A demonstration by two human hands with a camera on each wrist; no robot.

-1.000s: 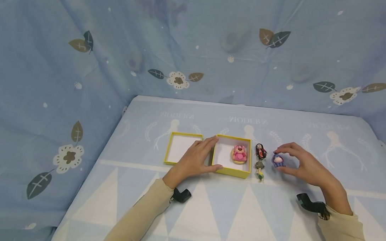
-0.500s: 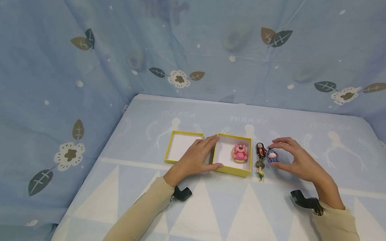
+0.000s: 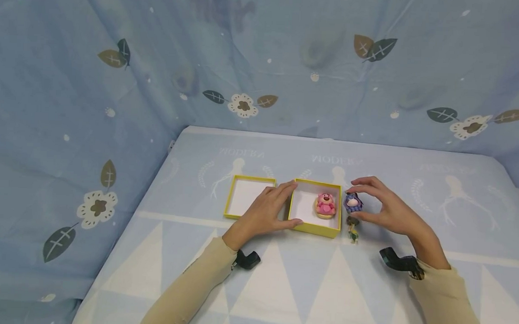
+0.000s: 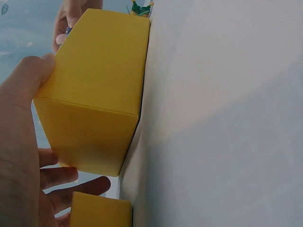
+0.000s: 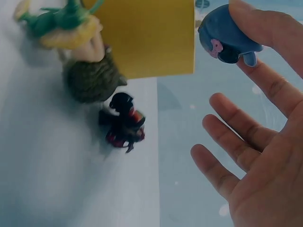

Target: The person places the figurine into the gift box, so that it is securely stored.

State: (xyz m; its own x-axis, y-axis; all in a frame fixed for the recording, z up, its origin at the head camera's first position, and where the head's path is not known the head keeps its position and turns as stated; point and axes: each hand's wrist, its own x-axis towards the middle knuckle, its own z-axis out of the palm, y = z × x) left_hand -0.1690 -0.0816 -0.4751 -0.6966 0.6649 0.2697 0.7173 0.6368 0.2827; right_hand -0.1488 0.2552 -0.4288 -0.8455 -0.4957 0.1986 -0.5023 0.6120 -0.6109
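My left hand point(image 3: 264, 210) holds the left side of a yellow box point(image 3: 315, 229) with a white inside, thumb at the near corner and fingertips toward the far one. In the box, at its right, sits a pink bear figurine point(image 3: 325, 206) on a tan ring. Just right of the box, my right hand point(image 3: 388, 209) pinches a blue donkey figurine point(image 3: 353, 203) between thumb and index finger, other fingers spread. In the right wrist view, the donkey point(image 5: 229, 33) is raised off the table. Below it lies a dark-haired figurine point(image 5: 123, 123) in black and red, mostly covered in the head view.
A small figurine point(image 3: 353, 232) in green and yellow with brown hair lies right of the box. The shallow yellow-rimmed lid point(image 3: 245, 195) rests open side up at the left. A patterned blue cloth point(image 3: 263, 62) hangs behind the table.
My right hand has carried the donkey figurine left, from beside the loose figurines to over the dark-haired one, near the box's right wall. The left hand stays on the box.
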